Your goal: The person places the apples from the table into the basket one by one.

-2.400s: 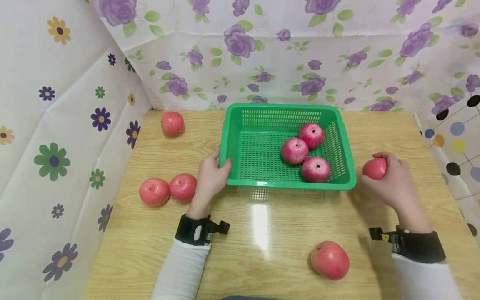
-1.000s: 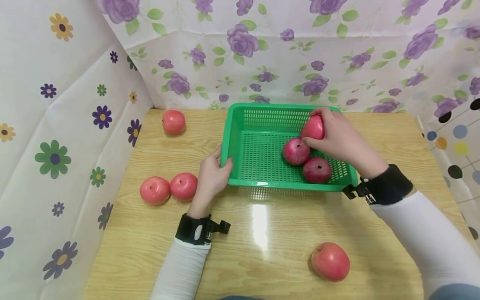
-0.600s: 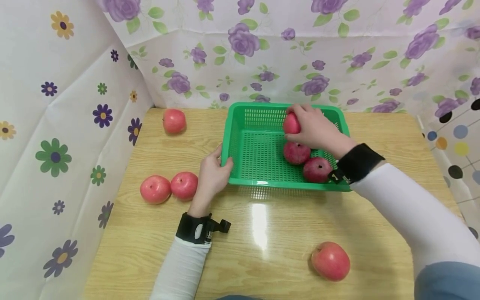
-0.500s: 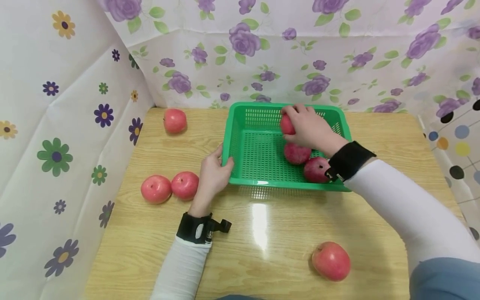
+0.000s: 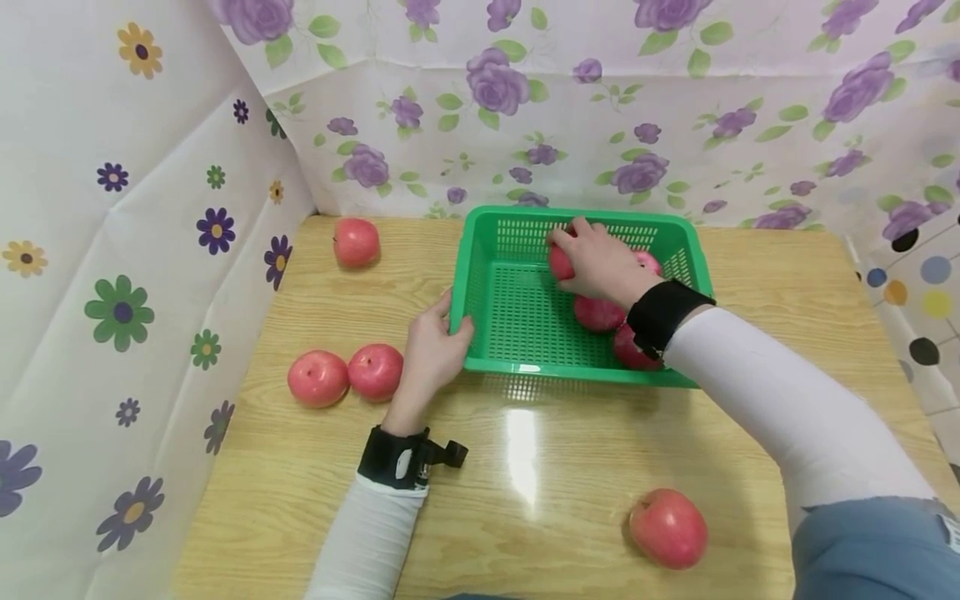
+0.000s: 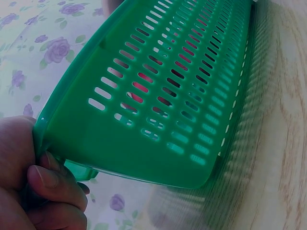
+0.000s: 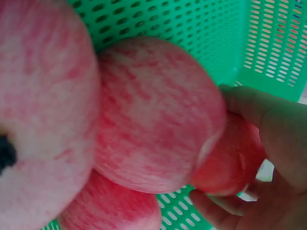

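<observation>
My left hand (image 5: 435, 346) grips the left rim of a green plastic basket (image 5: 540, 370), with the thumb over the rim. In the left wrist view its curled fingers (image 6: 55, 184) show under the basket's end. Inside the basket, near the back wall, my right hand (image 5: 603, 265) holds a red apple (image 5: 560, 262) between thumb and fingers. The right wrist view shows this held apple (image 7: 232, 158) beside a striped apple (image 7: 158, 115). Three other apples sit at the basket's right: one at front (image 5: 633, 350), a middle one (image 5: 598, 314), and a back one (image 5: 647, 262) partly behind my hand.
Two red apples (image 5: 318, 378) lie side by side left of my left hand. Another apple (image 5: 356, 242) is at the table's back left, and one more apple (image 5: 668, 528) at the front right. Flowered sheets (image 5: 495, 125) stand behind and left of the wooden table (image 5: 480, 517).
My right hand has carried the apple from the table right of the basket over its right side, then leftward and down along the back wall. My left hand keeps its grip on the rim.
</observation>
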`<state>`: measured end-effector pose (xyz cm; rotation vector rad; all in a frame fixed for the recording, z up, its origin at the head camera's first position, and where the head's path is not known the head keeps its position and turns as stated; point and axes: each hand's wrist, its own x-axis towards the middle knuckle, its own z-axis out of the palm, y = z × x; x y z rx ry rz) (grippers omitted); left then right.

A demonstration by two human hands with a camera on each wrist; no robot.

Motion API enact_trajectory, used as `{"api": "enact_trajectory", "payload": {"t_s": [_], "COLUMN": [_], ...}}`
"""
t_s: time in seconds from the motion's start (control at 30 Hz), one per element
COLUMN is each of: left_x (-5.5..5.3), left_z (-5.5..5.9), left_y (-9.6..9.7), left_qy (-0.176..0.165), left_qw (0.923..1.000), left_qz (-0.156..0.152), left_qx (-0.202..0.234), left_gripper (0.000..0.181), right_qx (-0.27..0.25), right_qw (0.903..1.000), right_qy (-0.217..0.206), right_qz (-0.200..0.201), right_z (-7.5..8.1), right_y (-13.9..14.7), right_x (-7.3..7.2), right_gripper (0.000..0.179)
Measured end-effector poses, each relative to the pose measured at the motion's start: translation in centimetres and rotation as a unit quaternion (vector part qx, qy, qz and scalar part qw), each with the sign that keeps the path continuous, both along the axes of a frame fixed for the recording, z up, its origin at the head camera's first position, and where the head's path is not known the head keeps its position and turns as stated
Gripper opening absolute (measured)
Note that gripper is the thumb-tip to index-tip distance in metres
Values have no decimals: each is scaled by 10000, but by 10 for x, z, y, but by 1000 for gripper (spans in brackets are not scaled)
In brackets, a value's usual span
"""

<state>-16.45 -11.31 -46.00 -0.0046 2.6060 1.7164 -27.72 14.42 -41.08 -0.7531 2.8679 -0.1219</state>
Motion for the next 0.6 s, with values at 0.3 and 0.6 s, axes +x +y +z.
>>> {"api": "enact_trajectory", "payload": {"t_s": [0.3, 0.6], "left_x": [0, -1], "left_z": [0, -1], "left_y": [2, 1], "left_qy": [39, 59], "left_qw": [10000, 10000], "left_qz": [37, 53], "left_qx": [47, -2], "left_gripper": [56, 56], "right_qx": [165, 291], "right_qw": [9985, 9973], "right_qy": [9, 64], "right_qz": [524, 666], "right_z": [-16, -21], "right_y": [3, 1], "right_x": [-4, -6], "right_gripper": [71, 72]}}
